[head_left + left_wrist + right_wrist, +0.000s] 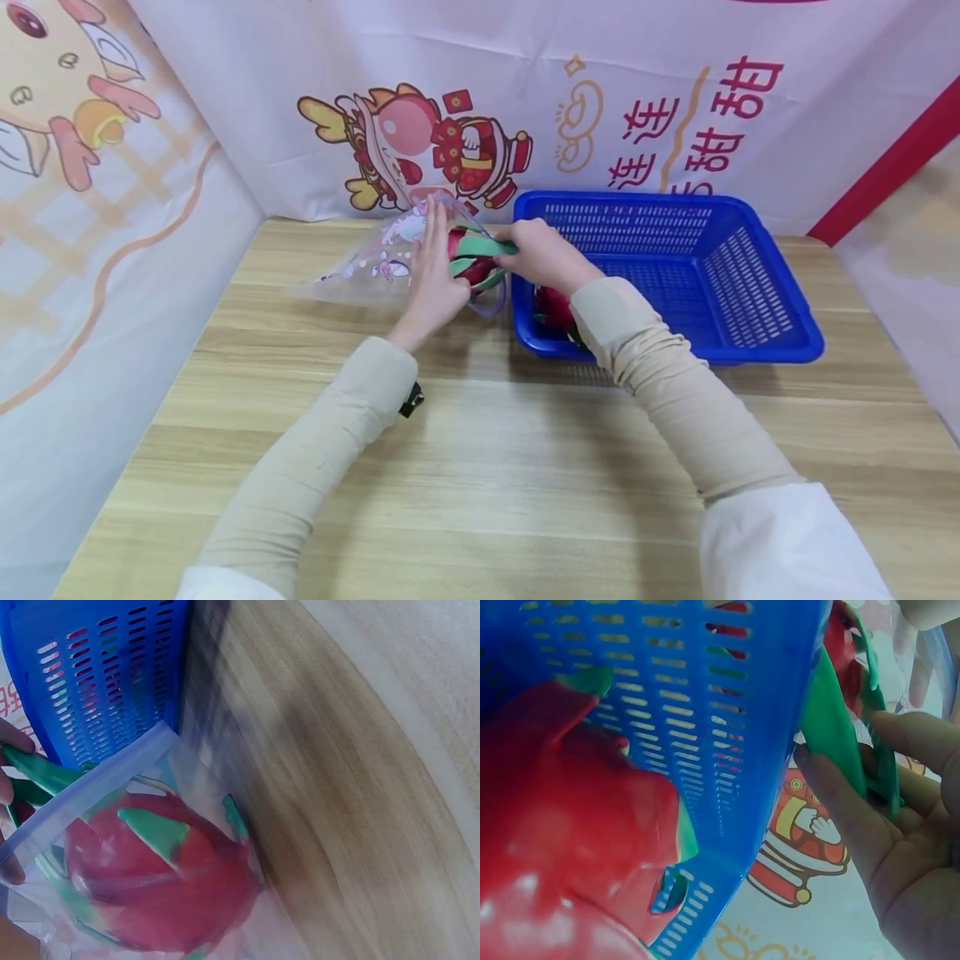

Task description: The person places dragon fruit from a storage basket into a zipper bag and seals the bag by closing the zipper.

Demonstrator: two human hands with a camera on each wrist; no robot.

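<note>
A red dragon fruit (165, 874) with green leaf tips lies largely inside a clear plastic bag (360, 271) printed with pink cartoon figures. Its longer green leaves (483, 247) stick out of the bag's mouth, beside the blue basket. My right hand (543, 254) pinches these leaves between thumb and fingers, clear in the right wrist view (907, 825). Across the bag near its mouth lies my left hand (435, 287), fingers straight and touching the film, thumb beside the fruit. Part of that thumb's contact is hidden.
The blue slotted basket (750, 250) stands right of the bag, against the back cloth. Another dragon fruit (577, 832) sits in its left end, partly behind my right forearm. The wooden table (510, 483) extends towards me. A small black object (412, 400) shows beside my left sleeve.
</note>
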